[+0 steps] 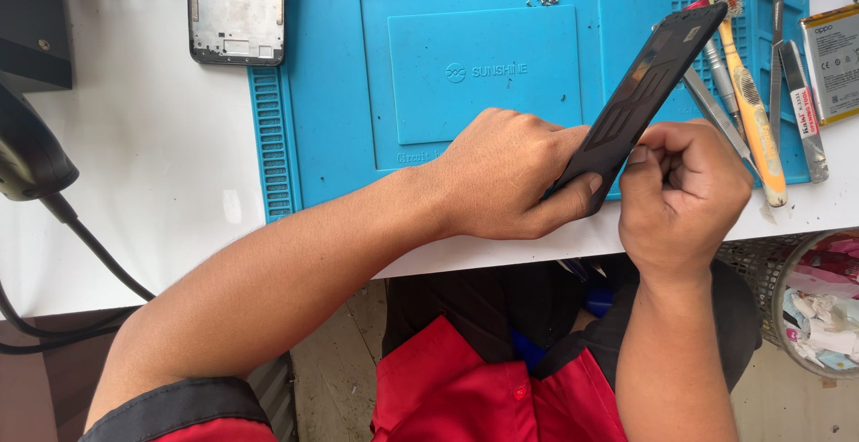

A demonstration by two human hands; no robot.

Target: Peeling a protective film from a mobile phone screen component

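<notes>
Left hand [501, 174] grips the black phone cover [640, 93] tilted above the blue mat [358, 93]; right hand [684, 191], fingers clenched, pinches the cover's lower edge.

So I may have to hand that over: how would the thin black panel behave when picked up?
The black panel looks thin and wide, so probably light and slightly flexible. It keeps flat though held only at its lower end by the left hand and right hand, so fairly stiff. Its smooth face may be slippery.
</notes>
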